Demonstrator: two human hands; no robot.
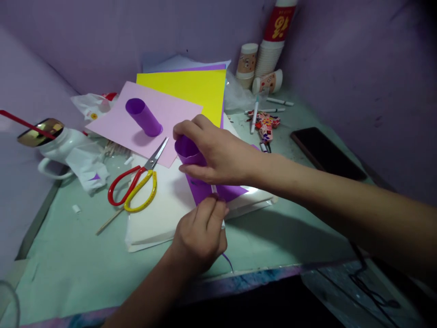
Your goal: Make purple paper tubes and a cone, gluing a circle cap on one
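Note:
My right hand (211, 148) is wrapped round a purple paper tube (187, 150), which stands on a purple paper sheet (234, 192). Below it, my left hand (201, 228) is pinched round a slim white pen (214, 188), mostly hidden by the fingers, its upper end close to the tube's base. A thin purple paper strip (228, 262) sticks out under the left hand. Beneath the sheet lies a white paper stack (153, 228) in clear wrapping. A second purple tube (145, 118) stands on pink paper (112, 116). Scissors (150, 166) with red and yellow handles lie open nearby.
Yellow paper (191, 89) lies at the back. Paper cups (269, 59) are stacked in the far corner, near several pens (254, 117). A phone (327, 152) is at right. To the left are a white mug (64, 148), crumpled tissue (90, 168) and a wooden stick (108, 222).

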